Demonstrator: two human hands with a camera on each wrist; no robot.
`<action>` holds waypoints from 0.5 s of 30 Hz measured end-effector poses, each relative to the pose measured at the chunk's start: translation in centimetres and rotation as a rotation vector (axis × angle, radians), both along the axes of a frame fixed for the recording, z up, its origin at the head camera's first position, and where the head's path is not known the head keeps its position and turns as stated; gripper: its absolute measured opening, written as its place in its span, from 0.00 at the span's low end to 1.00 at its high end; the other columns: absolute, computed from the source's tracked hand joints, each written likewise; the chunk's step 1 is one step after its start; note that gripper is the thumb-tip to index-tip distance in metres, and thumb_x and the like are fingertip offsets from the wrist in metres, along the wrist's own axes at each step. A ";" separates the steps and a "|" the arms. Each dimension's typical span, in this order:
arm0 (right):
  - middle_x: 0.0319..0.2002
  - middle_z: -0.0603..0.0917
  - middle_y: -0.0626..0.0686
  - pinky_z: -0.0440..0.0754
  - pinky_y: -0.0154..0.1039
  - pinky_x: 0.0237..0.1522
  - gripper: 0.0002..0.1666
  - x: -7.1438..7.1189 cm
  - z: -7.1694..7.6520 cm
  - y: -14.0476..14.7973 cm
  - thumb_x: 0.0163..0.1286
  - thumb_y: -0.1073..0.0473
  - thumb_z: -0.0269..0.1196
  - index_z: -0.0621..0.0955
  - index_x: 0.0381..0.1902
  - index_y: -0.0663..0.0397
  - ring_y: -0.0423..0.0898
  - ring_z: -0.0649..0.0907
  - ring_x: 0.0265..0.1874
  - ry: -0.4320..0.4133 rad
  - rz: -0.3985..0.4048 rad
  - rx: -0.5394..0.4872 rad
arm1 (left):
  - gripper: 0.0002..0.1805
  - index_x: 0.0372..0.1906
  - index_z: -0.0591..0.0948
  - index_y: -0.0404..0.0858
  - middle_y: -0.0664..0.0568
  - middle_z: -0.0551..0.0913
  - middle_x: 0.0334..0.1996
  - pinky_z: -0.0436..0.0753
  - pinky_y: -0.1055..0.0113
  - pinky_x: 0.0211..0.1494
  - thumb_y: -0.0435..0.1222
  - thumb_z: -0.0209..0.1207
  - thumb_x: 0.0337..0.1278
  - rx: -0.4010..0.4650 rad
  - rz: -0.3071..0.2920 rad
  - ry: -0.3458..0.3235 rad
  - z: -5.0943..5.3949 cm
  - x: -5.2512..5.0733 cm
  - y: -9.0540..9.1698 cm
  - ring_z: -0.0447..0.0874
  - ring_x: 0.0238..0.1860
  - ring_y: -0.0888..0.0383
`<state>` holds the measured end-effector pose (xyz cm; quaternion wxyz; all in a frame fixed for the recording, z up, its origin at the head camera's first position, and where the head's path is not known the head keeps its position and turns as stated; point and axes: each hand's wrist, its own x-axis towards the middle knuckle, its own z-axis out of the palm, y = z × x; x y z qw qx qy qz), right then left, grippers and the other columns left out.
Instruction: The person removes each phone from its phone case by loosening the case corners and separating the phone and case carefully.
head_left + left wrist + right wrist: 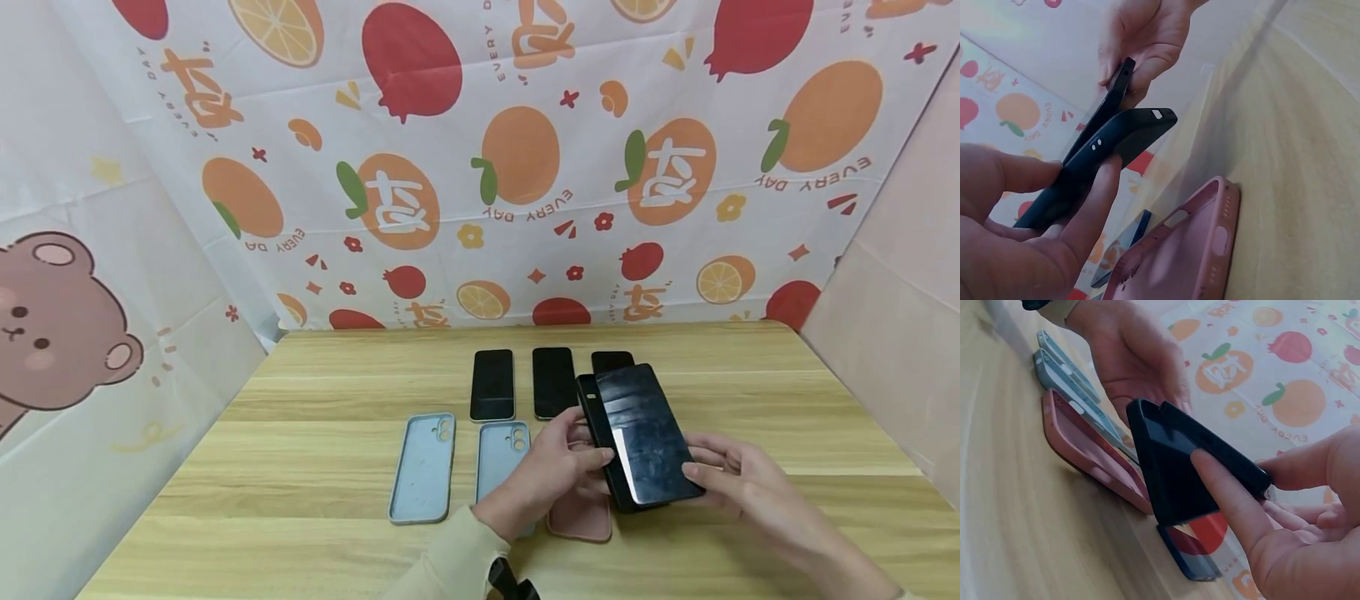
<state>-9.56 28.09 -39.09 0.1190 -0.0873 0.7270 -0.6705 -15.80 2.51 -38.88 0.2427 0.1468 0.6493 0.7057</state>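
My left hand [551,471] grips a black phone case [1129,134] by its long side, thumb on the near edge and fingers beneath. A black smartphone [648,433] is pinched by my right hand [738,479] at its lower right corner, thumb on top. The phone lies tilted over the case, one side against the case's left part and the other side raised outside it, as the right wrist view shows. Below the hands, a pink phone case [581,521] rests on the table, partly hidden by the left hand and the black case.
Two light blue phone cases lie to the left, one [422,467] whole in view, the other [498,454] partly behind my left hand. Farther back are three dark phones in a row: left [492,383], middle [552,383], right [612,360]. A fruit-print cloth [525,250] hangs behind the wooden table [322,467].
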 end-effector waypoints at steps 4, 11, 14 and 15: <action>0.70 0.65 0.70 0.86 0.36 0.46 0.41 -0.2 0.5 0.9 0.76 0.59 0.56 0.50 0.74 0.77 0.35 0.83 0.50 -0.079 -0.083 0.061 | 0.32 0.70 0.65 0.39 0.46 0.83 0.51 0.89 0.56 0.40 0.30 0.62 0.63 -0.010 0.000 -0.020 0.2 0.0 0.0 0.87 0.47 0.54; 0.55 0.77 0.37 0.84 0.30 0.46 0.43 -1.5 0.5 2.9 0.77 0.61 0.55 0.45 0.75 0.76 0.28 0.80 0.50 -0.089 -0.176 -0.046 | 0.33 0.70 0.65 0.38 0.48 0.85 0.49 0.89 0.56 0.38 0.29 0.63 0.62 -0.107 -0.019 0.012 0.4 0.3 0.7 0.90 0.36 0.54; 0.63 0.73 0.55 0.84 0.30 0.48 0.44 -2.1 0.1 3.4 0.77 0.62 0.55 0.43 0.74 0.79 0.25 0.79 0.50 -0.064 -0.192 -0.049 | 0.36 0.72 0.64 0.37 0.49 0.83 0.50 0.88 0.58 0.33 0.30 0.64 0.61 -0.165 -0.019 0.040 0.3 0.5 1.1 0.88 0.30 0.55; 0.67 0.68 0.61 0.84 0.30 0.48 0.45 -2.3 0.0 3.5 0.77 0.62 0.55 0.42 0.74 0.78 0.24 0.78 0.49 -0.065 -0.203 -0.037 | 0.37 0.73 0.63 0.36 0.49 0.82 0.50 0.88 0.58 0.32 0.30 0.64 0.60 -0.178 -0.018 0.048 0.3 0.5 1.3 0.88 0.28 0.55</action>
